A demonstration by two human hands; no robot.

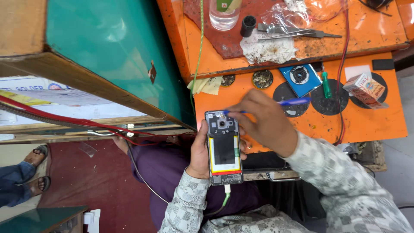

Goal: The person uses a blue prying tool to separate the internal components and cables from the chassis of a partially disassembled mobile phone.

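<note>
The opened phone (224, 146) shows a glossy black battery face and matt grey plastic framing. The screwdriver (293, 102) handle is shiny blue plastic. The orange bench (379, 125) is painted (scuffed, grimy), the tweezers (297, 33) bare metal, and the sleeves patterned cloth.

Orange workbench (371, 125), scuffed and stained, with round dark patches. Raised orange shelf (366, 30) behind it, grimy at the middle. Teal cabinet (108, 43) to the left, wood-edged. Dark red floor (99, 181) below, with a pale strip of paving (17, 151) at the far left. Grey floor (403, 129), possibly concrete, at the right. Even daylight, soft shadows.
</note>
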